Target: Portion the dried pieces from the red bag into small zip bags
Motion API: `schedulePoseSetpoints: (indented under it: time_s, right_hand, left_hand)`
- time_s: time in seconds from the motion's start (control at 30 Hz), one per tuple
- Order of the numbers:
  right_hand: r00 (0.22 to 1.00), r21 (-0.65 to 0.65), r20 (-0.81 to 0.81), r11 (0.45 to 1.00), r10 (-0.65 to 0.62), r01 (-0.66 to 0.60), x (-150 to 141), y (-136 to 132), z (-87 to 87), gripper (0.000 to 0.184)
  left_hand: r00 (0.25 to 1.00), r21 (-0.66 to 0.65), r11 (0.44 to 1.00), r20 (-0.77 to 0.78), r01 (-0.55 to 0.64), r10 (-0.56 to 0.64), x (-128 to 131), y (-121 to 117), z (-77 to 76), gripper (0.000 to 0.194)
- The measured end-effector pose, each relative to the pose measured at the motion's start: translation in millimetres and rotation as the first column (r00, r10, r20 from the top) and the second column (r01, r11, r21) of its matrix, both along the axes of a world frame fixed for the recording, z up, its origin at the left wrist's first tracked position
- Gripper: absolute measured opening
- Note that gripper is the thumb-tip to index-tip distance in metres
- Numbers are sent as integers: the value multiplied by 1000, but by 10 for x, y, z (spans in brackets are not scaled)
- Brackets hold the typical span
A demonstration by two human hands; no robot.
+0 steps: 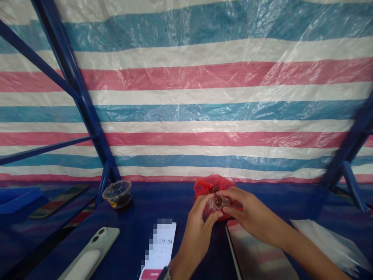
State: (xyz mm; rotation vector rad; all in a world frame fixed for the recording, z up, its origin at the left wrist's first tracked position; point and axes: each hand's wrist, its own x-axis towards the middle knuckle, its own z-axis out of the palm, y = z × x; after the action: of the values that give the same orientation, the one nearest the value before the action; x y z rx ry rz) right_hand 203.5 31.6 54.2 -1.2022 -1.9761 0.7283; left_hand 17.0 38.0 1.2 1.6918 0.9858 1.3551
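Observation:
My left hand [198, 229] and my right hand [247, 212] meet over the blue table [140, 210], both pinched around a small clear container [217, 202] with something brown inside. Just behind the hands lies a red plastic bag [211, 183], partly hidden by my fingers. The fingers of both hands are closed on the container from either side.
A clear plastic cup [118, 193] with dark contents stands at the left by a blue frame post [87, 112]. A phone [90, 254] lies face down at the front left, and another phone [161, 249] shows a lit screen. A shiny flat tablet [256, 258] lies under my right forearm. A striped tarp [204, 97] hangs behind.

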Motion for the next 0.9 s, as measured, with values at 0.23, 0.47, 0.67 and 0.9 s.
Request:
schedulePoseSetpoints:
  time_s: [0.23, 0.47, 0.67, 0.9]
  right_hand:
    - [984, 127, 175, 991, 28, -50, 0, -31, 92, 39]
    - [910, 254, 414, 961, -6, -110, -9, -142, 96, 48]
    - [920, 276, 390, 950, 29, -147, -35, -214, 135, 69]
    - [885, 336, 465, 931, -30, -145, -55, -180, 155, 68]
  left_hand:
    - [1000, -27, 1000, 15, 11, -11, 61, -49, -39, 43]
    - [999, -41, 998, -1, 53, -53, 117, -115, -64, 51]
    - [992, -58, 991, 35, 121, -119, 105, -136, -36, 39]
    - [991, -129, 985, 93, 113, -101, 110, -142, 23, 37]
